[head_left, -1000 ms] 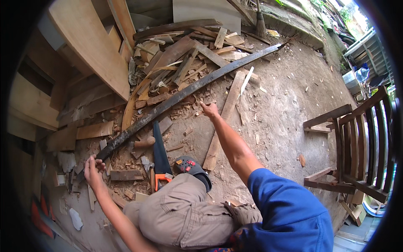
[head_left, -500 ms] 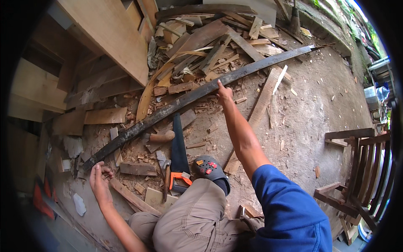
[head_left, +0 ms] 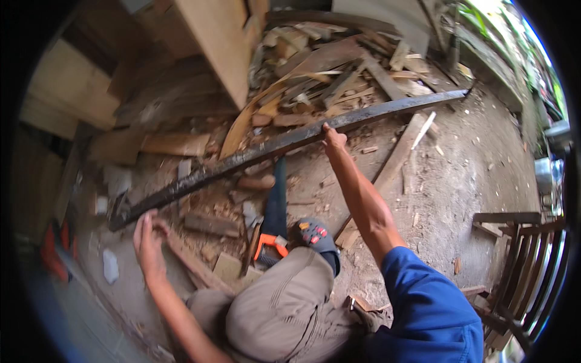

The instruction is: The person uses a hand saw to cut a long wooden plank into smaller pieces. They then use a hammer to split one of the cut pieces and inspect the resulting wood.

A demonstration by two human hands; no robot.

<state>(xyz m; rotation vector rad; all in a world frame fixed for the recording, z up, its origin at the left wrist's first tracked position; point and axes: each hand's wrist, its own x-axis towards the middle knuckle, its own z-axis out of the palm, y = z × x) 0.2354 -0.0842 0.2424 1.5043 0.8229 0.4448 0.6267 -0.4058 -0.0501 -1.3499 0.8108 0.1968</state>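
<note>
A long dark wooden beam (head_left: 278,144), weathered and straight-edged, slants across the middle of the view from near left to far right. My right hand (head_left: 334,140) grips its near edge around the middle, the index finger lying up against the wood. Close to the beam's left end, my left hand (head_left: 149,242) is raised with fingers stretched out, their tips at or just below the near edge; contact cannot be made out. Beneath the beam lies a handsaw (head_left: 275,202) with an orange and black handle, its blade tip passing under the wood. A hammer-like tool (head_left: 249,242) rests beside it.
Offcuts and broken boards (head_left: 345,72) are heaped beyond the beam. A wooden cabinet (head_left: 215,48) stands far left, a slatted wooden chair (head_left: 514,254) at right. My shoe (head_left: 318,236) is beside the saw. Red-handled tools (head_left: 59,248) lie at left.
The view has turned slightly. The beam's left end has shifted a little nearer and leftward past my left hand. My right hand keeps its hold on the beam.
</note>
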